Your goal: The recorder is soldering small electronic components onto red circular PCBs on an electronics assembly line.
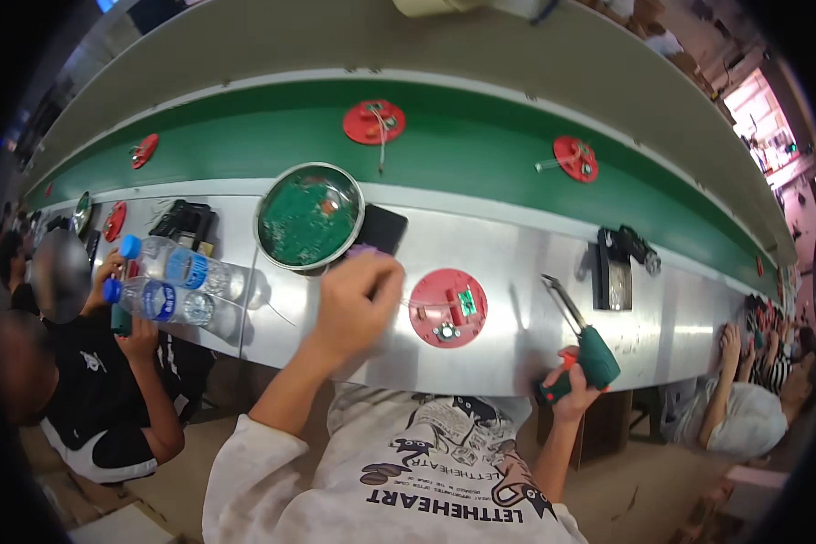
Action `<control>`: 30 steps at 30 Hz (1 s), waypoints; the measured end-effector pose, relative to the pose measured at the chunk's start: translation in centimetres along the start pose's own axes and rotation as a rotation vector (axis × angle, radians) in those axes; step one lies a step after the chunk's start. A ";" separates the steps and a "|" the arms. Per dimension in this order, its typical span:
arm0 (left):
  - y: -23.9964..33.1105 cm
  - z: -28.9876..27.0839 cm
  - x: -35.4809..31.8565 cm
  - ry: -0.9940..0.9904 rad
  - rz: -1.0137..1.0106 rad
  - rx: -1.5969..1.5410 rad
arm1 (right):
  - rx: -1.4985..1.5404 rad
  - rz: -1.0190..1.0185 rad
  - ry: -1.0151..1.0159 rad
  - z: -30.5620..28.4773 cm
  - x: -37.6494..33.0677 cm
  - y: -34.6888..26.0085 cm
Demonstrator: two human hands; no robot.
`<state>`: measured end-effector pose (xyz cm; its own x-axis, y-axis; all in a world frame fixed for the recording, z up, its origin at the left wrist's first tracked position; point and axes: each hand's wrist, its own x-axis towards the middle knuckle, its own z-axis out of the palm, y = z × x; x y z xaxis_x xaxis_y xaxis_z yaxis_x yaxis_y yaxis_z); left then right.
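Basically, the red disc (pixel 448 307) sat on the steel bench (pixel 517 263). Left hand (pixel 358 299) just left of it, fingers curled together — pinching a thin wire, I think. Right hand (pixel 571 381) clamped the green soldering gun (pixel 589 349) right of it. Risk: the wire slipping — the tip would miss the joint.

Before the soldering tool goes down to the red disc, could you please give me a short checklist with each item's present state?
1. Right hand grips the soldering tool: ok, fingers wrapped round the green handle.
2. Tool tip off the work: ok, it points up, away from the red disc.
3. Red disc flat on the metal table: ok.
4. Left hand holding the thin wire to the disc: cannot tell, the grip is hidden.
5. Bottles away from the disc: ok, they lie far to the left.
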<state>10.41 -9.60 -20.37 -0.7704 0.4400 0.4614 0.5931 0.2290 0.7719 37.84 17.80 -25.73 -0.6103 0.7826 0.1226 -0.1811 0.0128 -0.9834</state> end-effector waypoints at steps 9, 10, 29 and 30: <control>1.1 8.1 -5.5 -0.093 0.224 0.226 | -0.289 0.151 -0.316 3.0 -3.1 -2.5; 0.7 8.7 -5.4 -0.065 0.237 0.236 | -0.320 0.125 -0.343 3.2 -3.1 -2.5; -0.6 9.9 -5.8 -0.028 0.165 0.202 | -0.311 0.210 -0.333 3.5 -3.3 -1.1; -0.7 9.9 -5.8 -0.021 0.162 0.206 | -0.291 0.194 -0.339 3.4 -3.2 -1.1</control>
<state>16.77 -3.66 -27.89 -0.6575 0.5029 0.5611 0.7454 0.3253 0.5819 37.35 13.18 -24.59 -0.8369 0.5419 -0.0773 0.1545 0.0984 -0.9831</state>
